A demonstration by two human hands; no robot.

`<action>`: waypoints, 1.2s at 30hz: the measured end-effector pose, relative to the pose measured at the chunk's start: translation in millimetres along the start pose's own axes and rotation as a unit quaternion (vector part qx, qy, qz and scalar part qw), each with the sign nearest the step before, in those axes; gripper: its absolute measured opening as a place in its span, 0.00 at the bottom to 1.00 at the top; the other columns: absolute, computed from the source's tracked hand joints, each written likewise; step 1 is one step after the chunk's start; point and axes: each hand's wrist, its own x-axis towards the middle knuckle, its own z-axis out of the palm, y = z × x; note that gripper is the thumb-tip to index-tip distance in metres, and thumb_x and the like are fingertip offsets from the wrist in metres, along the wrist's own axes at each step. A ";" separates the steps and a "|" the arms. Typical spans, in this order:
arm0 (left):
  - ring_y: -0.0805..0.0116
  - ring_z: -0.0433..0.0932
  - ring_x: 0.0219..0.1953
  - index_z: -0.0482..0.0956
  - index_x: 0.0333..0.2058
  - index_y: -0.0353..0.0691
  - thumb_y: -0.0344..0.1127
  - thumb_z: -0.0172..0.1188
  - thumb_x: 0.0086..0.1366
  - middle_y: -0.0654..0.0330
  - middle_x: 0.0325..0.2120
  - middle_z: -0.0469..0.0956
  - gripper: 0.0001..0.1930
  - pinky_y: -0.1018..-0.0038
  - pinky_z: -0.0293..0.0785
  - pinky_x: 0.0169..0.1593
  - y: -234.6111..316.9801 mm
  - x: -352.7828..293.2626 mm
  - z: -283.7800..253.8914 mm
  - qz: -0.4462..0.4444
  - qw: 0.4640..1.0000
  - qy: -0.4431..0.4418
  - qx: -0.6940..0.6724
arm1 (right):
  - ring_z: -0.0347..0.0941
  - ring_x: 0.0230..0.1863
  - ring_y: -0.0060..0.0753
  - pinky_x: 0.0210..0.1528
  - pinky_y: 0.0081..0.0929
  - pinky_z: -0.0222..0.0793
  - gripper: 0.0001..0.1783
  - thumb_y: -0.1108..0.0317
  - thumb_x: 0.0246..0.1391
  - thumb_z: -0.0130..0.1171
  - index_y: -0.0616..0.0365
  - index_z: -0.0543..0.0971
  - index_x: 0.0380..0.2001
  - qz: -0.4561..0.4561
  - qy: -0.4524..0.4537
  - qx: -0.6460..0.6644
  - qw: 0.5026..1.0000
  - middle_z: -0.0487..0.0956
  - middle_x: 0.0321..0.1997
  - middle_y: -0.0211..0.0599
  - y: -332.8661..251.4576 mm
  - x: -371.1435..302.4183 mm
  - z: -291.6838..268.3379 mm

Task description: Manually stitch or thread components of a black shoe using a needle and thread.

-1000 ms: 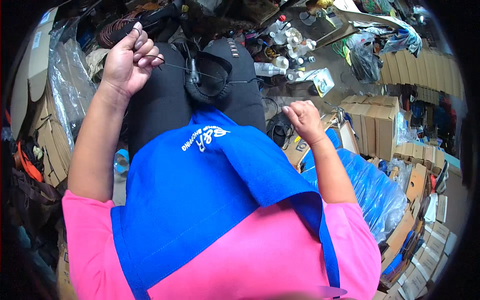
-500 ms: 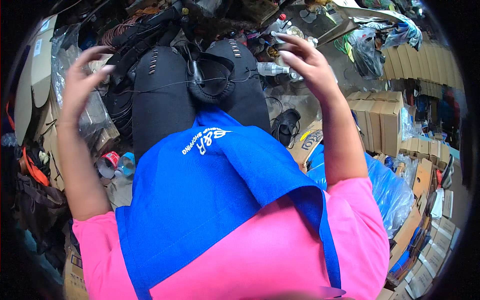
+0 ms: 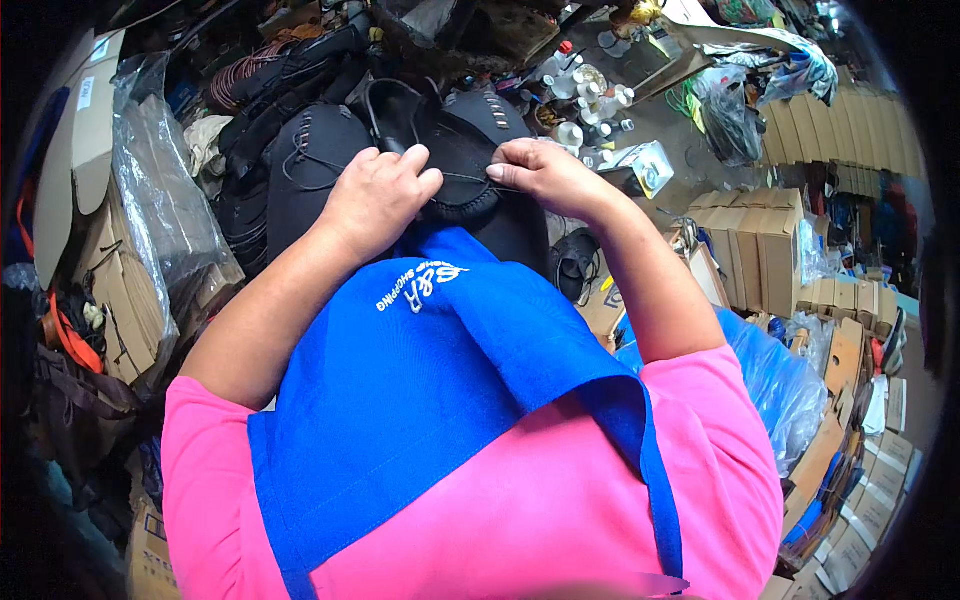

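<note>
A black shoe (image 3: 462,140) lies between my knees, its opening facing up. Thin black cord (image 3: 462,178) crosses over the shoe, and a loop of it curls on my left thigh. My left hand (image 3: 382,192) is closed at the shoe's left side, with the cord running to its curled fingers. On the right side, my right hand (image 3: 545,176) pinches the cord between thumb and forefinger. The fingers of my left hand are partly turned away, so their exact hold is hidden. A blue cloth (image 3: 400,400) covers my lap and front.
Several bottles (image 3: 590,95) stand beyond my right knee. Another black shoe (image 3: 575,262) rests beside my right thigh. Stacked cardboard (image 3: 750,245) and a blue plastic bag (image 3: 765,380) are at the right. Clear plastic (image 3: 165,180) drapes over cardboard at the left.
Both hands were raised wide apart with fingers spread, the cord stretched out sideways. They have come down and inward to the shoe and are now closed.
</note>
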 end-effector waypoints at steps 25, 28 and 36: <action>0.71 0.73 0.37 0.79 0.33 0.36 0.32 0.64 0.55 0.61 0.30 0.75 0.08 0.75 0.69 0.45 -32.3 59.8 -6.2 -0.040 0.862 -0.112 -0.492 | 0.52 0.19 0.17 0.20 0.26 0.51 0.20 0.65 0.54 0.57 0.61 0.63 0.15 -0.023 0.030 0.119 0.992 0.57 0.13 0.24 -33.5 -62.8 -6.2; 0.73 0.74 0.37 0.79 0.34 0.35 0.31 0.64 0.56 0.63 0.30 0.76 0.08 0.75 0.69 0.46 -40.3 60.0 -0.1 -0.064 0.808 -0.155 -0.565 | 0.60 0.22 0.15 0.23 0.22 0.56 0.16 0.66 0.54 0.59 0.61 0.70 0.17 -0.010 0.100 0.176 0.979 0.64 0.17 0.23 -40.5 -79.4 -26.3; 0.71 0.75 0.40 0.82 0.38 0.34 0.31 0.63 0.55 0.60 0.33 0.78 0.11 0.75 0.69 0.49 -49.3 63.8 -8.6 -0.060 0.759 -0.221 -0.609 | 0.75 0.33 0.41 0.37 0.31 0.71 0.11 0.72 0.47 0.59 0.52 0.83 0.36 -0.058 0.135 -0.091 0.985 0.76 0.30 0.40 -34.6 -49.7 1.6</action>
